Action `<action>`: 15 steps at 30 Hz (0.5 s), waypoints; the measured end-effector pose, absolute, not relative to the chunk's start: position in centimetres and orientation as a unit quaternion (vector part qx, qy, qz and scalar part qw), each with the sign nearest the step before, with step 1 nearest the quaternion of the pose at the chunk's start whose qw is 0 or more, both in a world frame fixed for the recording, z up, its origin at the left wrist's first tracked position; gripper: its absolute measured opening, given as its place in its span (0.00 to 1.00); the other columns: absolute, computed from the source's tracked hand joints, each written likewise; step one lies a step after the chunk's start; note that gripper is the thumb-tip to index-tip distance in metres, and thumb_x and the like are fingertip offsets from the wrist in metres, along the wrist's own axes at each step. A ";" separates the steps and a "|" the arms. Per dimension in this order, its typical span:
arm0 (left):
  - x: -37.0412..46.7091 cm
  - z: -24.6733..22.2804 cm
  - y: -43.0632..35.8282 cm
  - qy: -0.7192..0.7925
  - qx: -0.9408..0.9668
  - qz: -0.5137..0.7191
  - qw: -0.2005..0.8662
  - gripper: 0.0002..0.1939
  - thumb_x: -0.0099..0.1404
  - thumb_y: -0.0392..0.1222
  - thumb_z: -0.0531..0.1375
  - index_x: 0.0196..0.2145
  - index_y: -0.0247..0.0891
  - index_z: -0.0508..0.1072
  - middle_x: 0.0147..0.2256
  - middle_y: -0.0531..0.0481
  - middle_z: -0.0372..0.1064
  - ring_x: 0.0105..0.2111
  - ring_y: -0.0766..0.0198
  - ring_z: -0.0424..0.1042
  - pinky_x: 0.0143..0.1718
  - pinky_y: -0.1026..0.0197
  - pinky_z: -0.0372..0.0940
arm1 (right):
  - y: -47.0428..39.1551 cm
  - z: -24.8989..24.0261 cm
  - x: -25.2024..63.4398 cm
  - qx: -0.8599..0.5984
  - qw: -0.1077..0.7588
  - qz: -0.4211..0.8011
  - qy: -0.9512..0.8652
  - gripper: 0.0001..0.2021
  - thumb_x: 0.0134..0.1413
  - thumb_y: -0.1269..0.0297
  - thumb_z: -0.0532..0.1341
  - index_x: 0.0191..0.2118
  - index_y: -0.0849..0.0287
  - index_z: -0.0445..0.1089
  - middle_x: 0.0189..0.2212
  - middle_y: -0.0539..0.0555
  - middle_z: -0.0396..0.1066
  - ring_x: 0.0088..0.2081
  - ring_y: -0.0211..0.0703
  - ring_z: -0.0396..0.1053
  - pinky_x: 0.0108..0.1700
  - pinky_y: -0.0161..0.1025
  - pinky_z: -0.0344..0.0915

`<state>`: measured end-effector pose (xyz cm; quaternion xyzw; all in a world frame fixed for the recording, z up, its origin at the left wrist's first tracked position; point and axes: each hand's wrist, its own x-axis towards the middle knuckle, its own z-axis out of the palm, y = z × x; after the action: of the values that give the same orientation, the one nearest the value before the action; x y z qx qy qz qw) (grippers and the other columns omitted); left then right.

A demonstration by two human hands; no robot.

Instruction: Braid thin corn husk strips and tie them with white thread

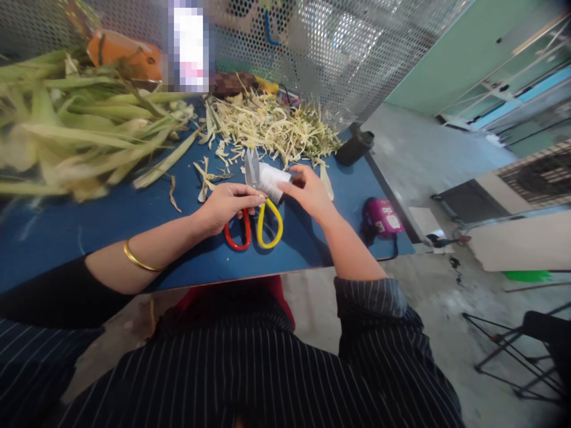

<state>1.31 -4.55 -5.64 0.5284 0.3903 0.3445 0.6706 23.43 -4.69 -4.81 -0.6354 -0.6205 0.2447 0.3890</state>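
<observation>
Scissors with one red and one yellow handle (270,228) are at the middle of the blue table, blades slightly apart and pointing away from me. My left hand (229,205) is closed in a pinch near the scissors' pivot, on the handle side; whether it grips the scissors or something small is hidden. Just right of the blades lies a white roll (273,181) with a dark end. My right hand (307,191) has its fingers curved around the roll's right end, thumb and fingers apart.
Long green husks (89,131) cover the table's left side. Behind the scissors lies a pile of shredded husk (276,128). A black cylinder (354,148) and a purple device (382,216) stand near the right edge of the blue table (196,255). Perforated metal mesh (339,53) rises behind.
</observation>
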 end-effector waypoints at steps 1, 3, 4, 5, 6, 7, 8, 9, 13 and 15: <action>1.2 -5.6 -4.6 0.392 0.526 0.343 0.672 0.12 0.52 0.46 0.70 0.30 0.36 0.80 0.27 0.48 0.73 0.22 0.71 0.65 0.21 0.68 0.54 | -4.9 -4.9 23.2 -0.648 0.356 0.240 -0.629 0.25 0.41 0.43 0.68 0.40 0.56 0.68 0.31 0.50 0.71 0.33 0.42 0.67 0.39 0.44 0.64; 1.1 -5.4 -4.6 0.395 0.519 0.344 0.675 0.12 0.52 0.46 0.70 0.31 0.35 0.80 0.23 0.50 0.70 0.22 0.70 0.65 0.21 0.68 0.55 | -5.3 -5.1 22.7 -0.659 0.320 0.204 -0.649 0.23 0.43 0.44 0.66 0.39 0.57 0.70 0.31 0.52 0.71 0.33 0.44 0.67 0.39 0.45 0.64; 0.9 -5.2 -4.6 0.397 0.517 0.346 0.675 0.12 0.52 0.45 0.70 0.32 0.35 0.80 0.22 0.51 0.69 0.22 0.70 0.64 0.21 0.67 0.55 | -5.6 -5.2 22.5 -0.654 0.322 0.179 -0.660 0.22 0.44 0.46 0.66 0.39 0.58 0.70 0.33 0.53 0.71 0.34 0.45 0.68 0.40 0.46 0.65; 0.8 -5.0 -4.6 0.398 0.515 0.351 0.673 0.12 0.52 0.45 0.70 0.32 0.35 0.80 0.21 0.51 0.68 0.21 0.70 0.64 0.21 0.67 0.55 | -5.9 -5.3 22.4 -0.644 0.331 0.151 -0.673 0.22 0.43 0.49 0.67 0.41 0.58 0.69 0.35 0.54 0.72 0.36 0.47 0.68 0.42 0.46 0.66; 0.6 -4.8 -4.6 0.398 0.515 0.358 0.670 0.11 0.52 0.45 0.69 0.31 0.35 0.80 0.21 0.52 0.68 0.20 0.71 0.63 0.21 0.67 0.55 | -6.1 -5.4 22.4 -0.629 0.344 0.121 -0.687 0.23 0.42 0.52 0.68 0.43 0.58 0.69 0.38 0.56 0.71 0.39 0.49 0.69 0.44 0.47 0.66; 0.5 -4.5 -4.6 0.396 0.515 0.370 0.664 0.11 0.52 0.45 0.69 0.31 0.35 0.80 0.21 0.52 0.68 0.20 0.72 0.62 0.20 0.67 0.54 | -6.3 -5.5 22.5 -0.611 0.355 0.090 -0.702 0.24 0.41 0.54 0.69 0.45 0.58 0.68 0.42 0.58 0.71 0.42 0.51 0.69 0.46 0.49 0.66; 0.3 -4.2 -4.6 0.393 0.515 0.383 0.659 0.10 0.53 0.44 0.69 0.30 0.35 0.80 0.22 0.52 0.68 0.19 0.73 0.60 0.20 0.67 0.53 | -6.4 -5.7 22.6 -0.590 0.365 0.060 -0.718 0.26 0.40 0.56 0.69 0.47 0.58 0.67 0.45 0.60 0.69 0.46 0.53 0.68 0.49 0.50 0.66; 0.2 -3.9 -4.6 0.391 0.513 0.396 0.653 0.09 0.52 0.44 0.69 0.29 0.35 0.79 0.22 0.52 0.68 0.18 0.73 0.59 0.19 0.67 0.52 | -6.5 -5.8 22.8 -0.569 0.372 0.037 -0.732 0.27 0.40 0.57 0.69 0.48 0.57 0.65 0.47 0.61 0.68 0.50 0.55 0.66 0.52 0.52 0.65; -0.1 -2.8 -4.5 0.409 0.499 0.432 0.630 0.08 0.51 0.43 0.69 0.28 0.36 0.78 0.20 0.55 0.66 0.16 0.75 0.55 0.17 0.66 0.47 | -6.7 -5.8 23.5 -0.509 0.395 0.006 -0.765 0.27 0.46 0.56 0.67 0.53 0.53 0.62 0.53 0.62 0.65 0.58 0.59 0.61 0.61 0.58 0.58; -0.2 -2.5 -4.4 0.421 0.504 0.427 0.622 0.09 0.51 0.43 0.69 0.28 0.36 0.78 0.19 0.55 0.64 0.16 0.74 0.54 0.17 0.65 0.46 | -6.7 -5.7 23.7 -0.495 0.397 -0.008 -0.773 0.27 0.48 0.55 0.66 0.54 0.52 0.62 0.53 0.61 0.65 0.58 0.59 0.61 0.63 0.59 0.57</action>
<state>-0.24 -4.44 -2.49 0.5045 0.4207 0.4266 0.6217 23.72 -6.71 -5.66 -0.4948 -0.7728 -0.0078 0.3973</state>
